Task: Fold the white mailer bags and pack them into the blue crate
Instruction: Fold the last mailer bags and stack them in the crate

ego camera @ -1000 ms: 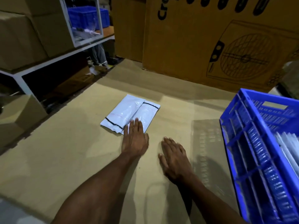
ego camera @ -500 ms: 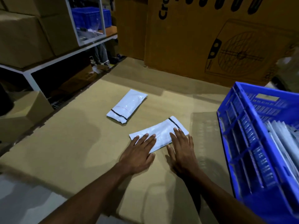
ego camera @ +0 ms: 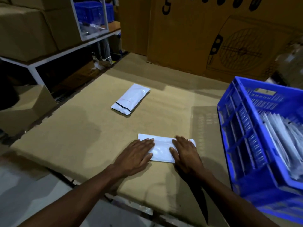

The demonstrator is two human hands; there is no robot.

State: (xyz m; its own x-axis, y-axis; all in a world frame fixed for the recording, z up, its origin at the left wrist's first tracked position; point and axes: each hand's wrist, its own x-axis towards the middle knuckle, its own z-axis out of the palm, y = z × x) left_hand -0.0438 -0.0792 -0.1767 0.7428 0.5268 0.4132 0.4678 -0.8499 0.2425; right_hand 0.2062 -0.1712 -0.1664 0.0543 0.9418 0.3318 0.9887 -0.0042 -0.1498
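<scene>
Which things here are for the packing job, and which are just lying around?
For the job: near bag under left hand and right hand; far bag; crate with bags inside.

Lying about: big fan box; boxes on shelf; far blue bin.

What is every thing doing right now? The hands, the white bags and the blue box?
Left hand: flat, palm down on the near bag's left end.
Right hand: flat, palm down on its right end.
Near bag: lying flat on the cardboard, pressed by both hands.
Far bag: lying alone, untouched, black stripe at its near end.
Crate: open, white bags standing inside.
</scene>
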